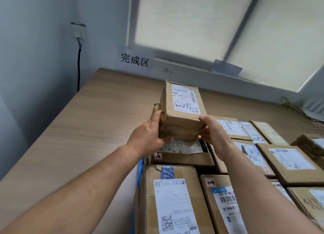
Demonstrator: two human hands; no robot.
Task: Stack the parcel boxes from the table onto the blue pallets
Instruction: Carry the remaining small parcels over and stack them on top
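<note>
1. While both hands clasp it, a small parcel box sits above the far-left corner of a layer of packed cartons; whether its underside touches the carton below cannot be told.
2. The left hand has its grip wrapped round the box's near-left corner, with the fingers curled onto the left side.
3. The right hand has its grip closed on the near-right corner, the thumb lying along the top edge and the fingers tucked at the side.
4. A white shipping label with barcodes and handwritten digits faces up on the held box.
5. Another small carton shows just behind the left hand's fingers.
6. Labelled cartons, such as the large one nearest the camera, lie flat and close together, and a strip of blue pallet shows at their left edge.
7. Wood-grain flooring spreads to the left and beyond the stack.
8. On the wall behind hang a paper sign with black characters, a wall socket with a black cable running down, and a window blind.
</note>
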